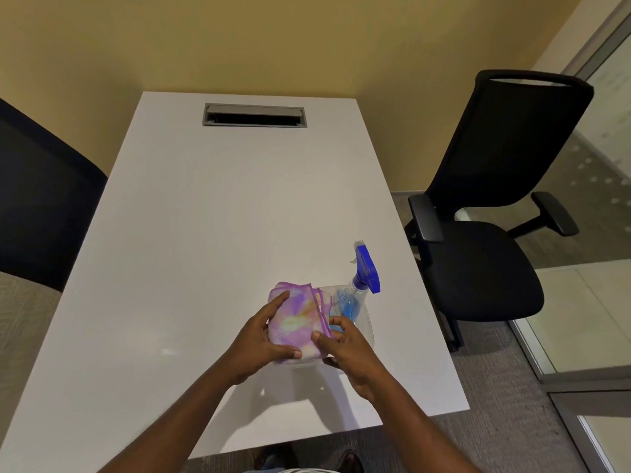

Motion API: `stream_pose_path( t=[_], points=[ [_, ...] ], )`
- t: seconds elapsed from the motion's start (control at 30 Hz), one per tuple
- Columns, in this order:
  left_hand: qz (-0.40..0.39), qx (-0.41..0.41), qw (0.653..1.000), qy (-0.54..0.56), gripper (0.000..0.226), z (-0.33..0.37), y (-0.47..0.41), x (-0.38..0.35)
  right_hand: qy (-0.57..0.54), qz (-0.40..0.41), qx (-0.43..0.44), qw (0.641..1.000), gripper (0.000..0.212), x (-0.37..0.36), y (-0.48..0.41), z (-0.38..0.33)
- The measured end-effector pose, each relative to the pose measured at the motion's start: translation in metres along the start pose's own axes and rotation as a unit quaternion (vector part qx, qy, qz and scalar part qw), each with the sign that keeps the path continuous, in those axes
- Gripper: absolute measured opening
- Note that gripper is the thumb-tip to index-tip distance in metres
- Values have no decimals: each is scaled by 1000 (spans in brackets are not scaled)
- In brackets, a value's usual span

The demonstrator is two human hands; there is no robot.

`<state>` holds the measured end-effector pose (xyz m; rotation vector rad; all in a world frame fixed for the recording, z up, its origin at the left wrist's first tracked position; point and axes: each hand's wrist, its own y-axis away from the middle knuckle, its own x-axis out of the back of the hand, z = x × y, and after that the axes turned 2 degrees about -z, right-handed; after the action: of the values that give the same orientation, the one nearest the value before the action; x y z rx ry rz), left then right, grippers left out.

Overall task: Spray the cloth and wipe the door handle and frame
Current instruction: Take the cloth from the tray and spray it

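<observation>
Both hands [300, 339] on folded cloth [297, 319] over clear tub [367, 331] with spray bottle [362, 285]

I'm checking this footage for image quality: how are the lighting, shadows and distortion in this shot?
Head view: warm, dim indoor light; the white table shows a faint sheen and no strong glare. Soft shadows of both arms fall on it near the front edge. Wide-angle distortion splays the table edges and tilts the chair. The cloth, left hand and right hand look reasonably sharp.
</observation>
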<state>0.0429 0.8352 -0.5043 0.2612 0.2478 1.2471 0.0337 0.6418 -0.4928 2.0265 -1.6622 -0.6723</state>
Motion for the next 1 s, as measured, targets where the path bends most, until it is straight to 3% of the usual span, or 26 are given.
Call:
stream_pose_path(
  t=[0.1,0.2,0.27,0.4,0.5,0.6,0.67,0.8,1.0],
  points=[
    [1,-1,1000,7,99,-1,-3,0,62,106,18,992,56,3,-3,3],
    [0,2,1000,5,101,0,-6,2,132,259,118,950,68,12,-7,3],
    [-4,4,1000,-2,102,2,-8,3,155,293,173,928,75,22,-14,-1],
    [-13,8,999,-32,106,5,-10,4,130,244,216,936,87,35,-34,-18],
    [-5,1,998,-55,107,8,-9,5,71,175,227,955,75,39,-49,-26],
    [0,-4,997,-73,108,11,-7,7,48,158,191,967,57,43,-63,-24],
    [2,-7,997,-80,108,11,-7,8,45,150,171,973,57,44,-67,-23],
    [15,-14,997,-75,107,12,-4,14,50,139,175,973,54,38,-59,-35],
    [32,-23,996,-83,110,16,-3,22,73,112,253,958,46,27,-12,-90]
  ],
)
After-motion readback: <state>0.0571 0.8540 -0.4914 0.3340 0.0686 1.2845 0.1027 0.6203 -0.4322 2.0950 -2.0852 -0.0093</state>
